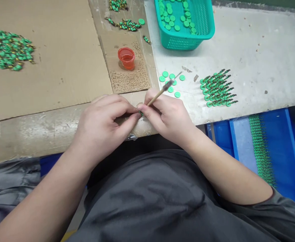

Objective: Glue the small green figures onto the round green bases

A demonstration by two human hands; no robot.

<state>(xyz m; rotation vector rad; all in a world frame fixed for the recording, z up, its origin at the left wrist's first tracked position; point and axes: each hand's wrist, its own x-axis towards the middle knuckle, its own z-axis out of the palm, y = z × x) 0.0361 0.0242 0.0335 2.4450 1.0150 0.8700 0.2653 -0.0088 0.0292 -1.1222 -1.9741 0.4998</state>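
Observation:
My left hand and my right hand meet at the table's front edge, fingertips pinched together on a small green part that is mostly hidden. My right hand also grips a thin wooden brush whose tip points up and to the right. Several loose green discs lie just beyond my right hand. A small red cup of liquid stands on a cardboard scrap behind my hands.
A teal basket of green discs stands at the back. Finished green pieces lie in neat rows at the right and in a pile at the far left. A blue bin with a green row sits below the table edge.

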